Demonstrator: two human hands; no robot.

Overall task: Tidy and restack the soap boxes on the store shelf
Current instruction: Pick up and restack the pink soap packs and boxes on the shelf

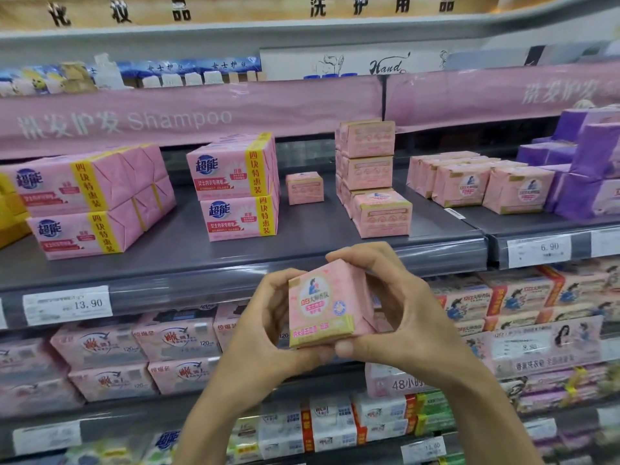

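Note:
Both hands hold one pink soap box [327, 305] in front of the grey shelf [302, 243], its printed face toward me. My left hand [268, 317] grips its left side and bottom. My right hand [389, 297] wraps its top and right side. On the shelf behind stands a stack of the same pink soap boxes [367, 157], with one box [382, 213] in front of it. A single small box [304, 187] sits alone to the left of that stack.
Larger pink four-packs stand at the left [84, 199] and centre [235, 186] of the shelf. A row of pink boxes [476, 182] and purple packs [590, 169] fill the right. Price tags [68, 303] line the shelf edge. Lower shelves are packed with soap.

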